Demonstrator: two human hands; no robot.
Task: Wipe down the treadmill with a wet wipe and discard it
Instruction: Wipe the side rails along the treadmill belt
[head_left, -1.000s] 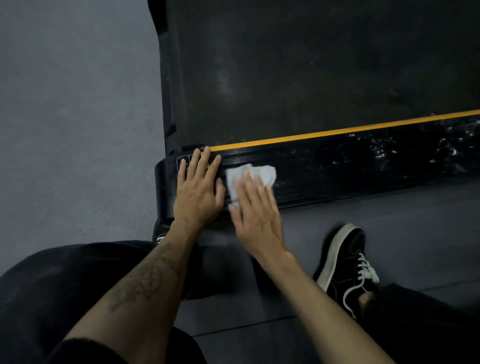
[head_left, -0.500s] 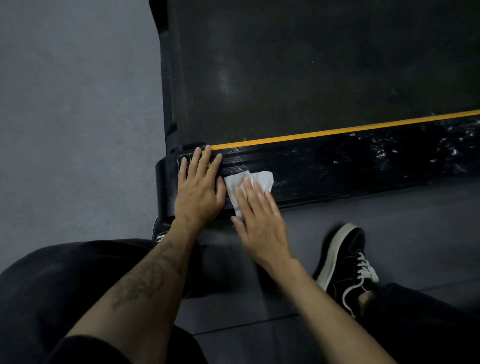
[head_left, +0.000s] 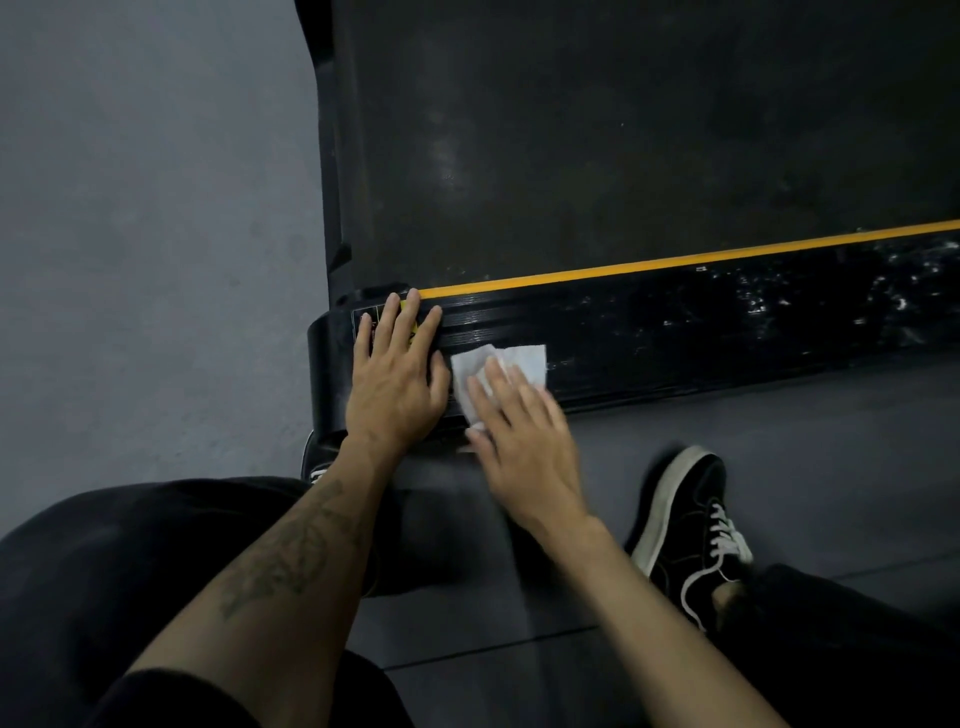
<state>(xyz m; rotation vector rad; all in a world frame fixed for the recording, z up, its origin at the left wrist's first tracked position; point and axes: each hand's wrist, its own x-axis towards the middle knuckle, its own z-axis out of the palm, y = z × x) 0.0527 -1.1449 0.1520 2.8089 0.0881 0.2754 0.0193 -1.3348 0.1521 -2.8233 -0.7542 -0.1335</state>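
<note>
The black treadmill fills the upper right, its dark belt bordered by a yellow stripe above a glossy black side rail. A white wet wipe lies flat on the rail near its left end. My right hand presses on the wipe with straight fingers and covers its lower left part. My left hand rests flat on the rail's rounded corner just left of the wipe, fingers spread over a small label.
Grey floor lies left of the treadmill and a darker floor mat runs in front of the rail. My black shoe with white laces stands on the mat at right. My dark-trousered knees fill the bottom.
My right hand has slid the wipe slightly down and toward me along the rail. The left hand has stayed in place on the corner.
</note>
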